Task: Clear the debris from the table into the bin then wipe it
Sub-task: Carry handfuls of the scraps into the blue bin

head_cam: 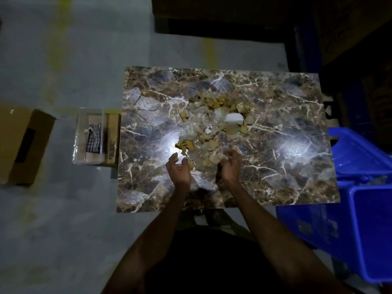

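Observation:
A heap of debris [214, 122] lies in the middle of the dark marble-patterned table [286, 145]: torn brown cardboard scraps, crumpled clear plastic and a white piece [234, 118]. Both hands are at the near edge of the heap. My left hand [177, 169] hovers with its fingers loosely curled and holds nothing. My right hand [231, 166] is cupped against the near scraps, fingers curled; whether it grips any is unclear. A blue bin [369, 236] stands on the floor at the table's right.
Left of the table, a clear plastic tub [89, 136] holds a checked cloth [93, 138]. Further left, a cardboard box [25, 145] lies on the grey floor. More blue crates [358, 153] stand beyond the bin. Dark shelving fills the back right.

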Demonstrator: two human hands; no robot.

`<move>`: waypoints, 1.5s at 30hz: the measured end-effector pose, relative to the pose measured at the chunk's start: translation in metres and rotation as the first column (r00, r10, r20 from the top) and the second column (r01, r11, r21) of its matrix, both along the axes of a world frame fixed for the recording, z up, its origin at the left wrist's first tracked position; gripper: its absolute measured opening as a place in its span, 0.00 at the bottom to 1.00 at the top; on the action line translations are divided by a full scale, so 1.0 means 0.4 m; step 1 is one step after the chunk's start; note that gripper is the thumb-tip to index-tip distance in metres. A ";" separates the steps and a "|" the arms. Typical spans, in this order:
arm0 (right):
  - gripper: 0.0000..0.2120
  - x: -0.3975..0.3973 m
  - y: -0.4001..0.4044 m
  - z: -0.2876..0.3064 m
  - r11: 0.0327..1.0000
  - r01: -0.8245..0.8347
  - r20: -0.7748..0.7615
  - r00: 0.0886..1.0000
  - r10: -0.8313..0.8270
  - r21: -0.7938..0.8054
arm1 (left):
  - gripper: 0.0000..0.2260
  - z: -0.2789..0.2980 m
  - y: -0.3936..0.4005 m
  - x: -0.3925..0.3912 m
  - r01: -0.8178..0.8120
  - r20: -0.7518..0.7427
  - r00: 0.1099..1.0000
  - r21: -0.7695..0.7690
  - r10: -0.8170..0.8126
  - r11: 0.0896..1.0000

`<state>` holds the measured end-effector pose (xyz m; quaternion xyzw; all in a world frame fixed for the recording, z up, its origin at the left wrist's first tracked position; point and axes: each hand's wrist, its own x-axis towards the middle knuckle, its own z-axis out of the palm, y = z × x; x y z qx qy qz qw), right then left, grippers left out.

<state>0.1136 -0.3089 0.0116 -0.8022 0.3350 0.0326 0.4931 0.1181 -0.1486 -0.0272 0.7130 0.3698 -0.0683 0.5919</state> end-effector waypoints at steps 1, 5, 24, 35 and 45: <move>0.15 0.010 0.002 0.011 1.000 0.000 0.007 1.000 0.000 -0.014 | 0.17 0.001 0.000 0.001 -0.020 0.015 1.000 -0.005 0.020 1.000; 0.22 0.047 0.033 0.003 0.985 -0.161 0.025 0.986 0.163 -0.061 | 0.20 -0.005 -0.044 0.013 -0.055 -0.068 0.996 -0.037 0.052 0.998; 0.10 -0.020 0.151 -0.003 0.932 -0.096 -0.029 0.993 0.113 0.351 | 0.22 0.016 -0.068 -0.022 -0.197 -0.084 0.980 -0.506 0.179 0.840; 0.10 -0.045 0.138 0.045 0.905 -0.177 0.022 0.983 0.183 0.385 | 0.37 0.032 -0.120 -0.051 -0.192 -0.130 0.981 -0.515 0.145 0.835; 0.17 -0.036 0.030 0.028 0.971 -0.150 0.020 0.989 0.149 0.188 | 0.26 -0.028 -0.078 -0.021 -0.155 -0.102 0.984 -0.110 0.144 0.982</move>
